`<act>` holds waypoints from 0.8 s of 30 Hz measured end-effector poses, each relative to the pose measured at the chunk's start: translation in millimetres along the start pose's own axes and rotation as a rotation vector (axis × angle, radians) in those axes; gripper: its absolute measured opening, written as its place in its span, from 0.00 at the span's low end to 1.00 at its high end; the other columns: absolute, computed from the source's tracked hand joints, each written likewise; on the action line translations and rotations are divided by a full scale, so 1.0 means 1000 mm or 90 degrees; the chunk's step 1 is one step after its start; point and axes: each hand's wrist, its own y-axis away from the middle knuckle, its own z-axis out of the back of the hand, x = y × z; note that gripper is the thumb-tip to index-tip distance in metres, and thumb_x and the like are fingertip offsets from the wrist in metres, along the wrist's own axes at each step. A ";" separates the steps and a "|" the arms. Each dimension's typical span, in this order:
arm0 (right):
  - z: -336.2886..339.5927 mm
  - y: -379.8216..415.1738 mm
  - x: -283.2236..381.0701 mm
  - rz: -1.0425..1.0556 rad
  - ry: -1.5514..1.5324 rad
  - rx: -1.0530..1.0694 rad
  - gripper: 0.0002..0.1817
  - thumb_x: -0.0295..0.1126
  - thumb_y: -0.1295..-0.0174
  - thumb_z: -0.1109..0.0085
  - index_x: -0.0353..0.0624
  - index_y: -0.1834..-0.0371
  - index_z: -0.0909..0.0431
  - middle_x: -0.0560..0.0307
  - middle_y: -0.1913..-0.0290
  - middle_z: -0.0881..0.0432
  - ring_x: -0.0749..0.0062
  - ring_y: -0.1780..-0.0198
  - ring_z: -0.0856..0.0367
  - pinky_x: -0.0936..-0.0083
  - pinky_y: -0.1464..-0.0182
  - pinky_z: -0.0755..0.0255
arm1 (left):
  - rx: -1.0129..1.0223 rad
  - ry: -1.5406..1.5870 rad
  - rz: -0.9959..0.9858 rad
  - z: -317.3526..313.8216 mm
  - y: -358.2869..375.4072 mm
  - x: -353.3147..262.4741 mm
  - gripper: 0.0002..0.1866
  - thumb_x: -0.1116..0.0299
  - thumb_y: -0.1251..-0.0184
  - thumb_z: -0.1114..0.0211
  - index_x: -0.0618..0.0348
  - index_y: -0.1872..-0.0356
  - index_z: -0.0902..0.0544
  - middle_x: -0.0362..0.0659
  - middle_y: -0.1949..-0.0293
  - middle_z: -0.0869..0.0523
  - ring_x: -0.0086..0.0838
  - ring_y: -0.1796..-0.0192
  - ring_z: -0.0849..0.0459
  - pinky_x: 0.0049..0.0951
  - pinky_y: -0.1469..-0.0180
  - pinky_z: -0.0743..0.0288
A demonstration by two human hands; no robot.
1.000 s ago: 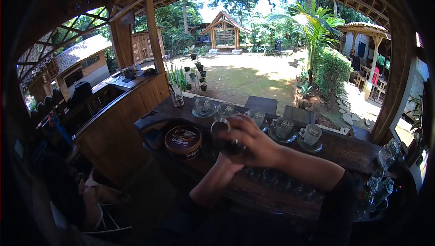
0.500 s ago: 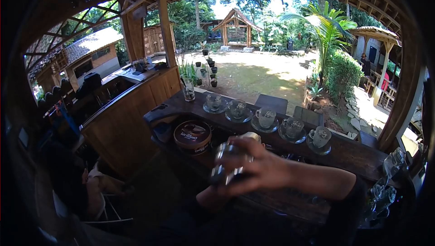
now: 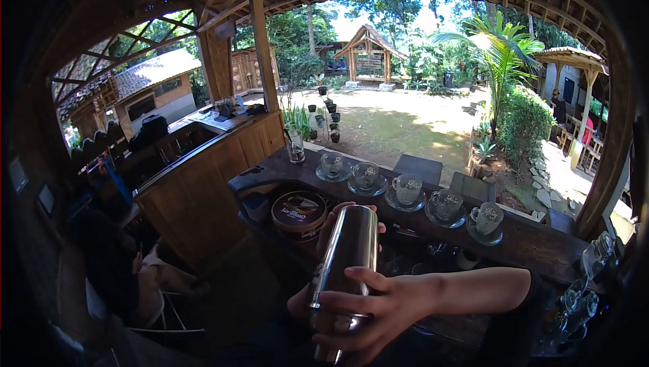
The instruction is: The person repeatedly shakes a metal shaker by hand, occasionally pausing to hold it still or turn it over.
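A tall steel shaker (image 3: 345, 252) is held tilted in front of me, above the dark wooden counter (image 3: 520, 238). My right hand (image 3: 375, 313) grips its lower part from the right. My left hand (image 3: 318, 279) is mostly hidden behind the shaker, with fingertips showing near its top. Beyond the shaker, several glass cups on saucers (image 3: 407, 190) stand in a row on the counter. A round brown tin (image 3: 299, 213) sits on the counter just left of the shaker.
A tall glass (image 3: 295, 146) stands at the row's left end. More glassware (image 3: 595, 259) crowds the counter's right end. A wooden side counter (image 3: 203, 171) runs off to the left. A person (image 3: 115, 259) sits low at the left. A garden lies beyond.
The shaker has come down and toward me, away from the cups, and now stands longer and more upright in both hands. The view has shifted slightly left.
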 end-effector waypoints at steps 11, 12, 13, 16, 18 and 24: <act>-0.008 0.022 -0.019 -0.118 -0.032 -0.001 0.42 0.36 0.61 0.30 0.87 0.42 0.41 0.66 0.37 0.37 0.45 0.37 0.39 0.41 0.42 0.40 | 0.021 -0.060 0.106 -0.002 -0.020 -0.001 0.28 0.46 0.33 0.51 0.53 0.40 0.35 0.52 0.43 0.30 0.43 0.44 0.26 0.43 0.46 0.25; -0.004 0.012 -0.005 -0.013 0.045 0.002 0.43 0.38 0.61 0.30 0.89 0.42 0.43 0.69 0.37 0.37 0.42 0.37 0.39 0.38 0.42 0.42 | 0.250 0.015 0.243 0.016 -0.032 -0.027 0.28 0.47 0.28 0.62 0.41 0.31 0.48 0.50 0.31 0.47 0.57 0.32 0.47 0.65 0.36 0.46; -0.004 0.014 -0.006 -0.021 0.039 0.004 0.43 0.38 0.61 0.30 0.89 0.42 0.43 0.69 0.37 0.37 0.42 0.37 0.39 0.38 0.42 0.42 | 0.315 -0.089 0.012 0.040 -0.020 -0.019 0.27 0.45 0.29 0.64 0.40 0.31 0.45 0.48 0.30 0.50 0.55 0.31 0.48 0.69 0.38 0.47; -0.005 0.029 -0.028 -0.082 -0.031 -0.028 0.34 0.32 0.56 0.37 0.80 0.46 0.36 0.65 0.36 0.38 0.44 0.38 0.39 0.43 0.42 0.37 | -0.058 0.040 -0.077 0.021 -0.019 -0.002 0.24 0.44 0.33 0.53 0.43 0.40 0.34 0.53 0.42 0.32 0.59 0.47 0.28 0.61 0.55 0.24; -0.026 0.067 -0.053 -0.363 -0.167 -0.018 0.38 0.30 0.62 0.32 0.74 0.44 0.32 0.58 0.38 0.37 0.43 0.38 0.40 0.52 0.44 0.34 | -0.095 0.040 -0.166 0.062 -0.031 0.008 0.23 0.45 0.33 0.52 0.41 0.41 0.34 0.52 0.42 0.32 0.58 0.46 0.28 0.61 0.53 0.25; -0.008 0.026 -0.014 -0.167 -0.052 0.021 0.34 0.34 0.57 0.34 0.79 0.45 0.35 0.63 0.39 0.36 0.48 0.38 0.37 0.41 0.42 0.42 | -0.033 0.017 0.109 0.002 -0.030 -0.008 0.29 0.43 0.32 0.57 0.53 0.40 0.37 0.51 0.43 0.30 0.53 0.43 0.28 0.59 0.53 0.25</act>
